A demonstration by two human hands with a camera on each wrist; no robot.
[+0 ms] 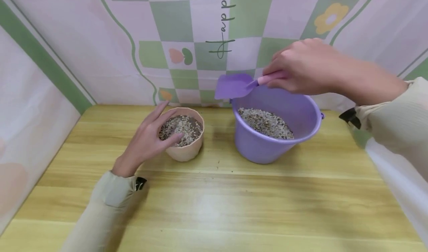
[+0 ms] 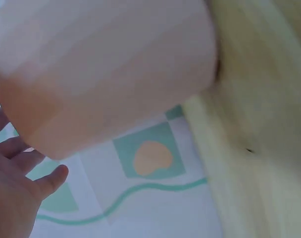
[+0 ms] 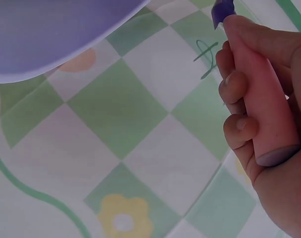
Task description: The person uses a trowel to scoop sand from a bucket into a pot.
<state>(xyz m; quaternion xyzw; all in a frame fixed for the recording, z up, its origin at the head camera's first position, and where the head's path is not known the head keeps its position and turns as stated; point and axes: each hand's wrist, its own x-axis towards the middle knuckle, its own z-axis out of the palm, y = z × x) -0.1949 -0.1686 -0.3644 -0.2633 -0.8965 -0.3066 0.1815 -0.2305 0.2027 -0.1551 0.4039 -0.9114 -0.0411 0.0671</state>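
My right hand (image 1: 297, 68) grips the pink handle of a small purple shovel (image 1: 234, 85), its fingers curled round it in the right wrist view. The shovel's blade is over the left rim of a purple bucket (image 1: 277, 135), and its visible face is bare purple. Pale, speckled gravel (image 1: 267, 124) lies in the bucket. To the left, a peach flowerpot (image 1: 184, 153) holds dark soil with similar gravel (image 1: 182, 130) on top. My left hand (image 1: 147, 138) spreads its fingers at the pot's left rim, with the thumb over the gravel. I cannot tell whether it touches the pot.
Both containers stand on a wooden table (image 1: 200, 207), near its back edge. A few dark crumbs (image 1: 218, 166) lie in front of them. Behind hangs a checked green and white cloth (image 1: 247, 18), close to the bucket and shovel.
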